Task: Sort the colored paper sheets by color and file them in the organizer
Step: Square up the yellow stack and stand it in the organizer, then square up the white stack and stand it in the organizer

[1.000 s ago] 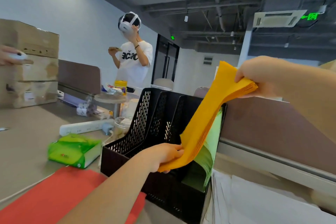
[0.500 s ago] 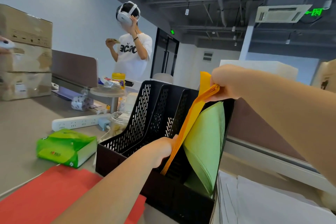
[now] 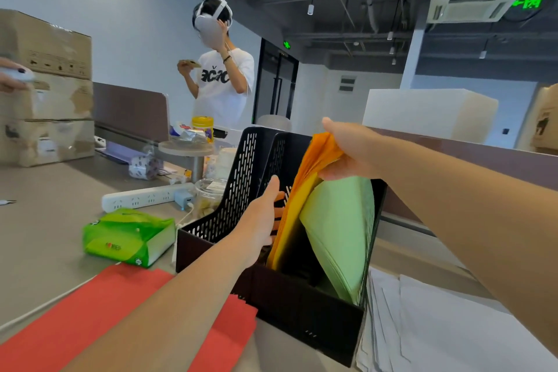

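A black perforated organizer (image 3: 229,190) with upright slots stands on the desk. A stack of orange sheets (image 3: 299,190) stands in a middle slot; my right hand (image 3: 347,151) grips its top edge. My left hand (image 3: 262,214) lies with straight fingers against the stack's left side, inside the organizer. Green sheets (image 3: 341,229) lean curved in the rightmost slot. Red sheets (image 3: 99,311) lie flat on the desk at the near left, under my left forearm. White sheets (image 3: 437,326) lie to the right of the organizer.
A green tissue pack (image 3: 126,235), a white power strip (image 3: 142,198) and a glass jar (image 3: 208,193) sit left of the organizer. Cardboard boxes (image 3: 45,84) stand at far left. A person in a white shirt (image 3: 220,81) with a headset stands beyond. A white box (image 3: 428,112) tops the divider.
The orange stack has gone from tilted above the organizer down into a slot, standing more upright. My right hand came down with it; my left hand slid from its lower edge to its side.
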